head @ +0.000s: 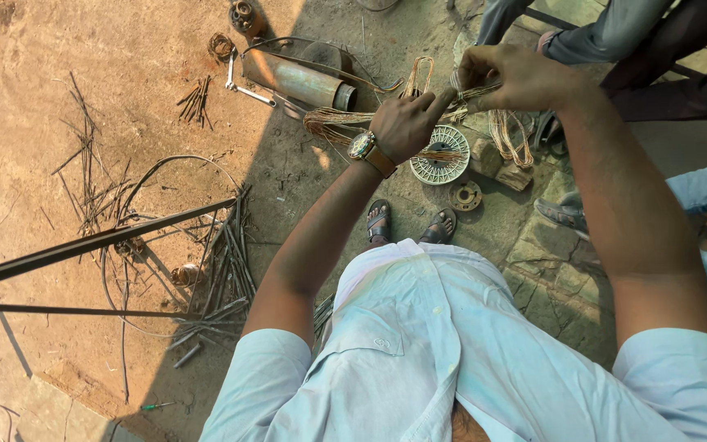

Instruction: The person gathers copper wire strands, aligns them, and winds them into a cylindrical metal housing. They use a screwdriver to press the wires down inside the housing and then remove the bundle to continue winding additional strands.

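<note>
I stand looking straight down past my pale shirt and sandalled feet. My left hand (407, 123), with a wristwatch on it, and my right hand (511, 76) both grip a bundle of thin copper wire (345, 121) held out in front of me. The strands run from the left hand's side across to the right hand, where loops of the wire (511, 139) hang down. Below the hands, on the ground, lies a round white slotted disc (442, 160).
A metal cylinder (300, 80) and small tools lie on the dirt ahead. Cut rods and wire scraps (222, 270) are scattered at left beside a dark metal frame (92, 241). Other people's legs (615, 33) are at the upper right, a foot (562, 213) at right.
</note>
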`<state>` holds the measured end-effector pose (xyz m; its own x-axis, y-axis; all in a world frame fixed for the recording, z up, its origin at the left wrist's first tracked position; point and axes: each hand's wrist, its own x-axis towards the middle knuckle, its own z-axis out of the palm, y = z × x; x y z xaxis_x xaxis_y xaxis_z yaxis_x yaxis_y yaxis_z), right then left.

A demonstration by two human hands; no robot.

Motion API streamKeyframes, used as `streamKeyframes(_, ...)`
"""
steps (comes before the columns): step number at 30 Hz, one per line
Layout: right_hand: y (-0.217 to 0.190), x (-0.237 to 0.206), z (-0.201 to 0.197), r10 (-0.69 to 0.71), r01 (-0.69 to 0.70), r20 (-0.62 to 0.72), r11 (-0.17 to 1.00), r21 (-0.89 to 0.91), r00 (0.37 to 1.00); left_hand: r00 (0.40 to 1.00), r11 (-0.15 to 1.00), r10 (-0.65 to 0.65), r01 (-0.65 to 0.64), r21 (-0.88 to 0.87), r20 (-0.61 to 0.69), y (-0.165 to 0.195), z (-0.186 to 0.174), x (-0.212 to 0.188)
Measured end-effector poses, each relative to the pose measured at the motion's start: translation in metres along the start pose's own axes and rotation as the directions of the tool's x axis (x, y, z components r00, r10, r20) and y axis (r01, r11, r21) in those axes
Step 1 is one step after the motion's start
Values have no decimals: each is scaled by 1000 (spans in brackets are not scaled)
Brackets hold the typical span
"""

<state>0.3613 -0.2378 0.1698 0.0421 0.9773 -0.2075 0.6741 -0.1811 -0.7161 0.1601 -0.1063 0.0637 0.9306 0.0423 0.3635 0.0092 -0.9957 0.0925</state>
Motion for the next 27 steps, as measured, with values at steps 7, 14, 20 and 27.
streamKeyframes(7,-27,10,22,-267,218,-197,947,-237,943,987,981,-149,140,-131,-63,-12,-24,-20)
streamKeyframes(14,-35,37,38,-489,348,-111,745,-569,865,947,951,-303,295,-89,-101,-19,-59,-40)
streamKeyframes(20,-51,63,55,-612,459,-34,628,-629,790,906,909,-417,415,-47,-65,-23,-91,-68)
streamKeyframes(27,-40,112,64,-287,305,135,941,-144,948,904,899,-404,421,121,-138,-15,-105,-88)
